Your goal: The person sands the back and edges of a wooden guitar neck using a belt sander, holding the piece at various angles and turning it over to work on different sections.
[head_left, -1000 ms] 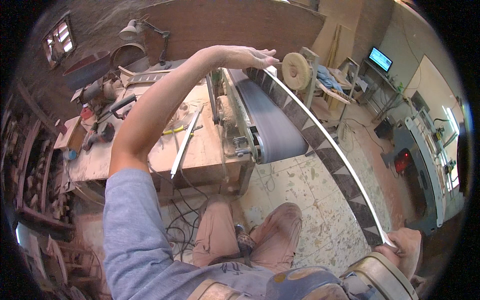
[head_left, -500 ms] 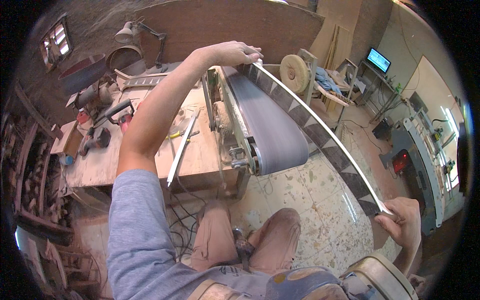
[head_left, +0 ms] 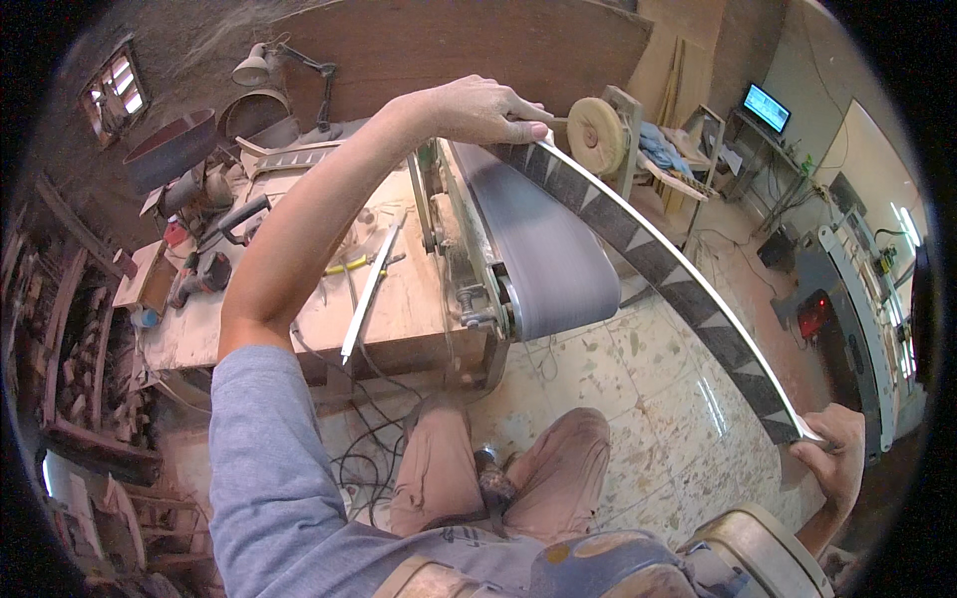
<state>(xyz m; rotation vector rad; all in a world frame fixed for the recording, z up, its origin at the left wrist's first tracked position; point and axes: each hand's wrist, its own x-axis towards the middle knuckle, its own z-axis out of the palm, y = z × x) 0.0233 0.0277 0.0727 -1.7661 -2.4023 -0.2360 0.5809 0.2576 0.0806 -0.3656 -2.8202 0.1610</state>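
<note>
A long, bowed strip (head_left: 701,317) slants across the right half of the view, with a thin white edge and a dark face set with pale triangles. Its far end is pinched by my left hand (head_left: 478,110), stretched out above the top of a belt sander. At the near end my right hand (head_left: 835,453) grips it, thumb against the edge. The sander's grey belt (head_left: 548,264) looks smeared, as if running. Beside it, the strip's far part lies close to the belt; whether they touch I cannot tell.
On the dusty wooden bench (head_left: 269,329) at left lie a pale narrow bar (head_left: 374,289), yellow-handled pliers (head_left: 349,266) and a cordless drill (head_left: 204,274). A round buffing wheel (head_left: 596,138) stands beyond the strip. Cables (head_left: 364,468) trail under the bench.
Both hands and the strip have shifted a little to the right, the near end also slightly lower. My left thumb now shows along the far end. The grip of both hands stays.
</note>
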